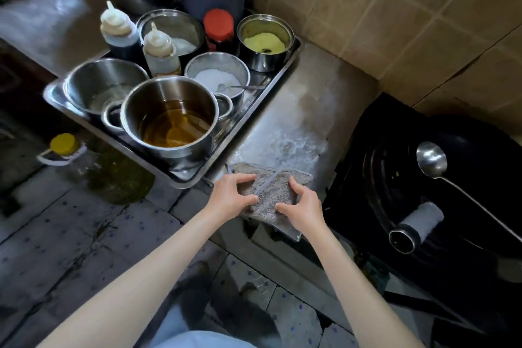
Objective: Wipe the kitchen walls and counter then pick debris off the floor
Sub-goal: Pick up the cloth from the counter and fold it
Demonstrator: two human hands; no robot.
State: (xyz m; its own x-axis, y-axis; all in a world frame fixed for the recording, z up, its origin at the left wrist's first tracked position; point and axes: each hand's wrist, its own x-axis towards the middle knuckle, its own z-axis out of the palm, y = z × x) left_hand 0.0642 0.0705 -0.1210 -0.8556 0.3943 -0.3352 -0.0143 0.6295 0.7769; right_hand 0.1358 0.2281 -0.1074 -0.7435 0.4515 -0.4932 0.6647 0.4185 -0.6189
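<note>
A grey-brown cloth (271, 192), folded double, lies at the front edge of the steel counter (305, 110). My left hand (230, 196) grips its left side with fingers curled on the fabric. My right hand (303, 205) pinches its right side, thumb and fingers on the cloth. White wet streaks cover the counter just beyond the cloth. Tan wall tiles (395, 8) rise behind the counter.
A steel tray (186, 181) on the left holds a pot of oil (172, 118), bowls of white and yellow powder, squeeze bottles and a red-lidded jar. A black wok (423, 192) with a ladle (432, 159) sits to the right. An oil jug (93, 164) stands on the tiled floor (70, 234).
</note>
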